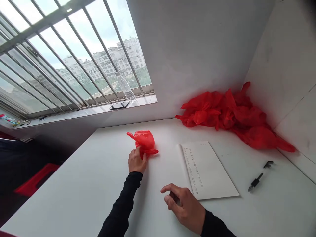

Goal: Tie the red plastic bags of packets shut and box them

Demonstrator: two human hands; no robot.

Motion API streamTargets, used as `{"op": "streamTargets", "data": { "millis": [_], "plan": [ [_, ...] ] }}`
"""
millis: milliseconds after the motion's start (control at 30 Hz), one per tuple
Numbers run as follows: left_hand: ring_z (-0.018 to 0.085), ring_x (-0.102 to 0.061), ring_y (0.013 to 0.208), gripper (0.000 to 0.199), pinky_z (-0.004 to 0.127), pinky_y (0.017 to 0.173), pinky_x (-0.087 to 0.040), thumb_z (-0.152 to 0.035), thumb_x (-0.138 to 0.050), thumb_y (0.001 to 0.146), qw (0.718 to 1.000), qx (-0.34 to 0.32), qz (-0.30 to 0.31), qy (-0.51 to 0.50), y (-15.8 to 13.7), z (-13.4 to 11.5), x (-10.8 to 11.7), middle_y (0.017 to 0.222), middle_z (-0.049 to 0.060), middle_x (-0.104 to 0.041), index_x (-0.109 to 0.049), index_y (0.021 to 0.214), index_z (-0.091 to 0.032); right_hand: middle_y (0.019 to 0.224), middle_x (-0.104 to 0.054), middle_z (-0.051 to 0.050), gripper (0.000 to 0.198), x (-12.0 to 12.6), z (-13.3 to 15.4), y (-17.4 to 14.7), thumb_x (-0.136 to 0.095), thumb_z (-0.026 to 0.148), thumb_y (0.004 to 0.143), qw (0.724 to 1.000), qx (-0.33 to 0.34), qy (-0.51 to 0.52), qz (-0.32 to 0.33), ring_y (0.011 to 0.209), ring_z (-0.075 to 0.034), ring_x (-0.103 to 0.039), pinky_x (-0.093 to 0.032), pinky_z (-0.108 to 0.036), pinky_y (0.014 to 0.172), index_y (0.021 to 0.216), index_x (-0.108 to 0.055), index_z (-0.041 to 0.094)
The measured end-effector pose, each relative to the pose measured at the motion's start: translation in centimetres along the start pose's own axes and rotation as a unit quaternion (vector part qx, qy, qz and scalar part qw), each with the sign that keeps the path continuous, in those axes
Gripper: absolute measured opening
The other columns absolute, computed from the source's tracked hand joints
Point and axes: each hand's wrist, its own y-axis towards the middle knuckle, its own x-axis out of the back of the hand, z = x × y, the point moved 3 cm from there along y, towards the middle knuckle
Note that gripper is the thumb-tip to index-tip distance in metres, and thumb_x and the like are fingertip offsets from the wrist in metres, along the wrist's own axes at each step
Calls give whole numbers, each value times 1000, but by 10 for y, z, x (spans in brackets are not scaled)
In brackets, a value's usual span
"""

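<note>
While I'm running this rig from a good way off, some small colourful bits are sitting at the far left of the windowsill, too tiny for me to make out. The barred window is looking out on pale multi-storey buildings. Further along the sill, a smartphone is lying flat, with a clear plastic bottle standing just beside it. OK, hands: the left hand is reaching across the white table, fingers and thumb curled in and gripping the near side of a red plastic bag, which is sitting bunched up on the surface. The right hand is hanging out half open, thumb and index finger curving with a gap between, and it's holding nothing that I can see. It's sitting right by the near left corner of a notebook, which is lying there with columns of small writing running down the page (not readable from here lol). Behind that, a heap of crumpled red plastic bags is sprawling along the wall. Over on the right, a black-and-clear pen is lying on the table, tip pointing near-left.
</note>
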Motion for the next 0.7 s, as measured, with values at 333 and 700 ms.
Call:
{"op": "streamTargets", "data": {
  "millis": [333, 700],
  "plan": [
    [31, -52, 121, 43, 57, 106, -36, -41, -74, 81, 994, 74, 28, -79, -26, -1, 14, 120, 10, -62, -63, 115, -17, 67, -58, 4, 23, 2, -1, -3, -49, 34, 100, 1000, -9, 25, -5, 59, -12, -49, -40, -26, 61, 110, -66, 22],
    [20, -64, 83, 40, 29, 70, -54, -52, -70, 78, 837, 160, 104, -514, -46, -44, 58, 94, 4, -68, -67, 104, -21, 94, -64, -4, 36, 18, 0, 3, -55, 47, 99, 970, -26, 213, -114, 87, -19, -63, -58, -36, 77, 125, -57, 23]
  ]
}}
